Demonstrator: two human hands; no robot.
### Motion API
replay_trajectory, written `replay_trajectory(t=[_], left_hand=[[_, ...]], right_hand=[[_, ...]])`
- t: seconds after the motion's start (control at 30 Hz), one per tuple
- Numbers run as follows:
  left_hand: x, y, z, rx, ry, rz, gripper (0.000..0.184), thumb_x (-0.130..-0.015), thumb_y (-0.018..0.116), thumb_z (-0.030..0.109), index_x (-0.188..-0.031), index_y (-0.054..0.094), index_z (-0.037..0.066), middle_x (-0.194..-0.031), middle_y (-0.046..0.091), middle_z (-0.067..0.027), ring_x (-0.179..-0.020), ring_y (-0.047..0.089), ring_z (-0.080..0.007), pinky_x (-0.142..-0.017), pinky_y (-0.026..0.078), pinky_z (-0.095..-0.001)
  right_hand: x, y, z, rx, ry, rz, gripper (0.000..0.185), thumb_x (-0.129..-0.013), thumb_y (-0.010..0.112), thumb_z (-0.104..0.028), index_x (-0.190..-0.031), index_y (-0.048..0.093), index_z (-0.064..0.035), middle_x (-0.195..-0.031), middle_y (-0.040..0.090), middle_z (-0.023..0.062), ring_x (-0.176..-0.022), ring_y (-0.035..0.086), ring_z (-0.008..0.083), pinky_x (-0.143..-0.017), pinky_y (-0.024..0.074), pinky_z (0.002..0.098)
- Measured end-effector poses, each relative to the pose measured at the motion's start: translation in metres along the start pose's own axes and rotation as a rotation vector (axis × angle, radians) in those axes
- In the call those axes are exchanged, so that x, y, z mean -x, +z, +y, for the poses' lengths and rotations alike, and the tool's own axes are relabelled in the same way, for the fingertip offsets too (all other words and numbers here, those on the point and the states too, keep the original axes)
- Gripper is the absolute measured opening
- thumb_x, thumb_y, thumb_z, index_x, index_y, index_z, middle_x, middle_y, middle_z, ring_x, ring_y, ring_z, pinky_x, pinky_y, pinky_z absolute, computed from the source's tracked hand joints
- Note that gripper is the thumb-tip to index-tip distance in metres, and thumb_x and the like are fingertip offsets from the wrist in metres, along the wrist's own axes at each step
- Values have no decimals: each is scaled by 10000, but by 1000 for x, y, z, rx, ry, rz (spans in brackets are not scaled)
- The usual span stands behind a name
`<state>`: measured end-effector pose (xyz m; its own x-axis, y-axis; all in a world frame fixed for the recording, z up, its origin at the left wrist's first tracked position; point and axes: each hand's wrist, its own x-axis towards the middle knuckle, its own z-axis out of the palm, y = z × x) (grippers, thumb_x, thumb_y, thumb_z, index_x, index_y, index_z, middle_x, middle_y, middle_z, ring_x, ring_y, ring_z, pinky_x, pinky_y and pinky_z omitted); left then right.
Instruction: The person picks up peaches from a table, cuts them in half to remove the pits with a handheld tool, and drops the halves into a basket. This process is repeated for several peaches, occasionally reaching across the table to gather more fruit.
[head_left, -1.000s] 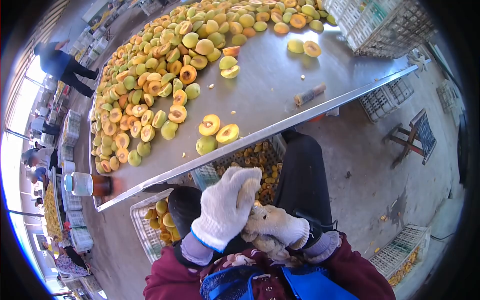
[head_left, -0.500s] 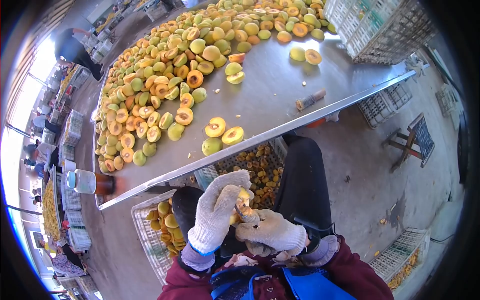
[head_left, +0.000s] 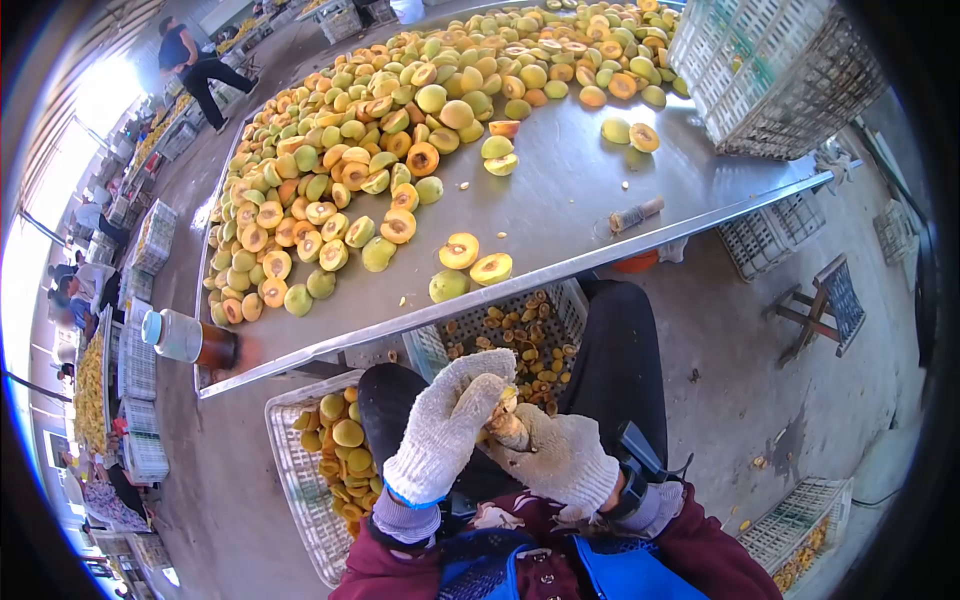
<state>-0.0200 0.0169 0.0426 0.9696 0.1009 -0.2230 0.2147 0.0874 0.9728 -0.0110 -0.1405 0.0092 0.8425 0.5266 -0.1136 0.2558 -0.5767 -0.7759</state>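
The left hand (head_left: 445,430) and right hand (head_left: 570,455) are covering more of the yellow fruit piece (head_left: 509,396) than half a second ago. A background co-worker (head_left: 196,72) is appearing farther right, and the crate (head_left: 425,352) between the knees is showing more fully.

The left hand (head_left: 440,430) wears a white knitted glove edged in bright blue at the wrist, while the right hand (head_left: 565,460) wears a duller, beige-stained one, with a black wristband (head_left: 630,490) beside its cuff. Pale lilac cuffs (head_left: 405,520) stick out of maroon sleeves (head_left: 705,547). Bright blue cloth (head_left: 640,572) lies over the maroon top (head_left: 541,577), which has small round buttons, above black trousers (head_left: 625,355).
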Motion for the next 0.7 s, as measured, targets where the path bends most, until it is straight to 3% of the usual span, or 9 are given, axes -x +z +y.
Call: replay_trajectory(t=[0.27, 0.3, 0.33, 0.37, 0.43, 0.5, 0.57, 0.63, 0.7], left_hand=[[25, 8, -4, 414, 84, 6, 351, -945, 591, 187, -1224, 573, -24, -1103, 632, -96, -980, 625, -183, -874, 485, -299], [30, 8, -8, 230, 127, 58, 342, -927, 609, 168, -1210, 581, -22, -1088, 638, -103, -942, 638, -190, -841, 501, -305], [31, 10, -8, 47, 172, 106, 334, -910, 627, 149, -1196, 590, -19, -1073, 644, -111, -904, 652, -196, -808, 517, -311], [32, 6, -5, -314, 385, 103, 317, -862, 653, 95, -1162, 613, -1, -1039, 656, -142, -849, 674, -240, -729, 536, -325], [32, 10, 5, -531, 695, 139, 306, -830, 673, 106, -1125, 635, 33, -1018, 659, -172, -831, 675, -299, -681, 539, -343], [29, 8, 12, -587, 716, 98, 280, -839, 674, 118, -1094, 639, 9, -1008, 653, -184, -826, 674, -300, -697, 540, -350], [25, 7, 18, -650, 737, 58, 262, -848, 675, 130, -1063, 644, -15, -999, 648, -195, -820, 673, -302, -712, 540, -357], [18, 12, 24, -797, 488, 13, 255, -830, 679, 109, -1062, 647, 9, -984, 656, -188, -820, 670, -344, -702, 545, -374], [13, 17, 24, -788, 466, 26, 286, -807, 690, 88, -1082, 641, 27, -976, 663, -173, -821, 668, -363, -693, 545, -381]], right_hand=[[11, 2, -11, -270, 53, -79, 359, -831, 680, -387, -1019, 614, -88, -724, 660, 133, -663, 673, 281, -606, 527, 389], [14, -1, -16, -266, 54, -80, 359, -831, 680, -387, -1019, 614, -88, -724, 660, 133, -663, 673, 281, -606, 527, 389], [18, -9, -23, -570, 215, -293, 356, -829, 694, -368, -1016, 615, -76, -736, 666, 108, -663, 671, 236, -601, 525, 363], [22, -13, -27, -878, 385, -508, 353, -828, 708, -350, -1014, 616, -64, -749, 673, 82, -664, 668, 190, -596, 523, 338], [26, -10, -15, -948, 430, -650, 315, -856, 702, -328, -1000, 620, -60, -735, 656, 25, -652, 630, 110, -573, 508, 276], [27, -8, -13, -887, 235, -500, 272, -896, 664, -350, -962, 624, -89, -678, 622, 15, -593, 594, 82, -518, 470, 229], [22, -14, -14, -883, 358, -631, 245, -908, 650, -332, -946, 622, -92, -674, 601, 11, -552, 559, 84, -489, 450, 231], [21, 3, 5, -1250, 457, -683, 249, -889, 670, -317, -936, 622, -78, -697, 593, 12, -529, 537, 87, -475, 433, 229], [18, 2, 6, -1236, 368, -608, 255, -889, 671, -293, -963, 619, -54, -765, 602, 6, -605, 554, 81, -538, 451, 221]])
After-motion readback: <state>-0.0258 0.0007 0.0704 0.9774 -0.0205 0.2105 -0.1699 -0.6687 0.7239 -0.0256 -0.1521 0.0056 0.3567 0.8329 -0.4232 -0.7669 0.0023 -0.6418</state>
